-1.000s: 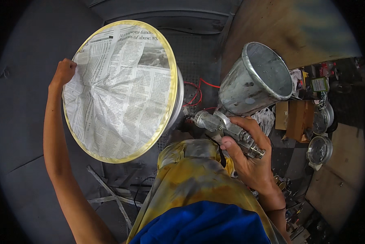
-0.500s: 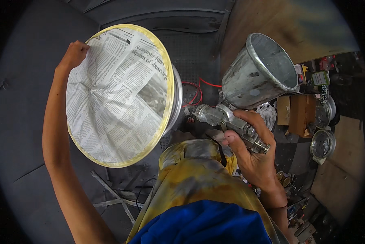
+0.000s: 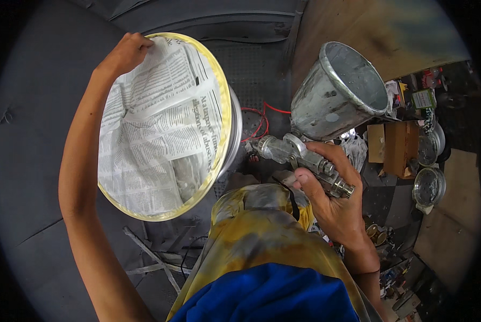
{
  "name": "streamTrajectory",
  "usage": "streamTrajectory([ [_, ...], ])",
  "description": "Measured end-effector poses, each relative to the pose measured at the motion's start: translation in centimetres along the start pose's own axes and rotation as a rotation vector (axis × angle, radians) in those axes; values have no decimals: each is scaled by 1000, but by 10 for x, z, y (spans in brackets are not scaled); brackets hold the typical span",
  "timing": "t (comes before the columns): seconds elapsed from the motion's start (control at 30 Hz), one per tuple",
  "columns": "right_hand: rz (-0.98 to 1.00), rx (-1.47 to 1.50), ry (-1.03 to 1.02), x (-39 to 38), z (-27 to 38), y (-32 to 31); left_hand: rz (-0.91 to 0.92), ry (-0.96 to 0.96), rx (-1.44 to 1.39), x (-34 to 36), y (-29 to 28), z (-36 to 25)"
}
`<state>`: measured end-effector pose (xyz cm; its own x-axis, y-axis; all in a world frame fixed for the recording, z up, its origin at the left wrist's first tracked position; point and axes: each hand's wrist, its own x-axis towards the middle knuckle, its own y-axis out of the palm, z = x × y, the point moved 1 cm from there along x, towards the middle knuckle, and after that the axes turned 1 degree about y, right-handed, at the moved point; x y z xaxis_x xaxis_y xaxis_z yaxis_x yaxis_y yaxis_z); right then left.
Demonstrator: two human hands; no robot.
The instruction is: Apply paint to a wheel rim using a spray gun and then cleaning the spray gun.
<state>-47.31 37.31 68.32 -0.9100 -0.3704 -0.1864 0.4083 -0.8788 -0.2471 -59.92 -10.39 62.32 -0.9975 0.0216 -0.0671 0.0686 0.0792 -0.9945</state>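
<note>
My left hand [image 3: 128, 51] is closed on the upper left edge of a large round masked disc [image 3: 160, 134], covered with crumpled newspaper and rimmed with yellow tape, with silver metal showing behind its right side. My right hand [image 3: 331, 198] grips a silver spray gun [image 3: 299, 161], thumb along its near side. A big grey paint-smudged metal cup [image 3: 329, 96] sits on top of the gun, tilted with its mouth showing.
A red hose [image 3: 259, 112] lies on the dark floor. At the right stand a plywood board [image 3: 390, 27], a cardboard box [image 3: 396, 150], silver dishes [image 3: 428, 188] and assorted clutter. Crossed pale strips [image 3: 154, 260] lie at the lower left.
My left hand has moved up and rightward, turning the masked disc clockwise. The spray gun and cup in my right hand have shifted slightly up and to the right.
</note>
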Motion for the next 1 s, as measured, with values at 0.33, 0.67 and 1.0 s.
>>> streamTrajectory([
  [0.33,-10,4,30,2,0,-1,48,137,13,4,-4,-64],
  [0.67,49,-76,-95,1,-5,-18,69,414,-145,-16,-17,-127],
  [1.0,-50,68,28,18,6,-54,272,422,-393,-18,-34,-178],
])
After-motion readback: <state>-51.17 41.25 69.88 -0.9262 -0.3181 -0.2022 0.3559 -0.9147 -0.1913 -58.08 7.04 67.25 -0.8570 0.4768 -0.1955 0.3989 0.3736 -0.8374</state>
